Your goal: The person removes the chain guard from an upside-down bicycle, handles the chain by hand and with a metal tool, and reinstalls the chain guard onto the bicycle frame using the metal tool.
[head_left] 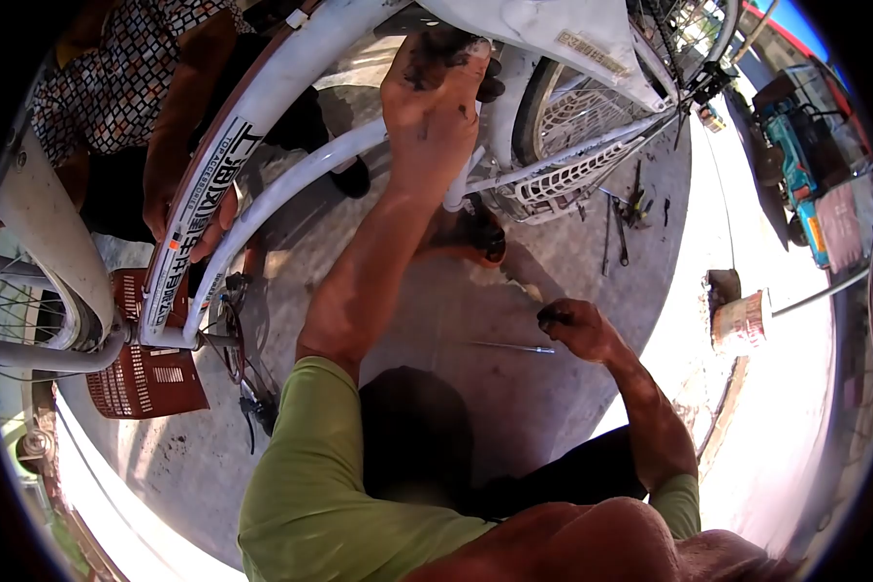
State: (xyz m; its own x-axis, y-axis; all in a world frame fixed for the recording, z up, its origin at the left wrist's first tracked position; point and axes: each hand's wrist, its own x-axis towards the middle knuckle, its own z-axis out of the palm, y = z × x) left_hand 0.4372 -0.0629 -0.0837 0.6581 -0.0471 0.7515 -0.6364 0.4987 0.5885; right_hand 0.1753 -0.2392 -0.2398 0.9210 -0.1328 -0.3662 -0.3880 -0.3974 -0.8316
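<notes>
A white bicycle frame point(306, 87) stands upside down in front of me, its brown basket point(150, 383) low at the left. My left hand point(436, 87) reaches up to the frame's middle, beside the white chain guard point(592, 44). Its blackened fingers are curled closed against the frame; whatever they grip is hidden. Lower down, above the concrete floor point(427, 320), my right hand point(582, 330) is closed with dark, greasy fingertips together. Anything inside it is too small or covered to make out. A thin metal rod point(514, 346) lies on the floor left of that hand.
Several hand tools point(630, 213) lie on the floor beyond the rear rack point(577, 175). A worn tin can point(742, 320) stands at right, near teal equipment point(791, 165). Another person in a patterned shirt point(131, 73) is at the upper left, a hand point(218, 223) by the frame tube.
</notes>
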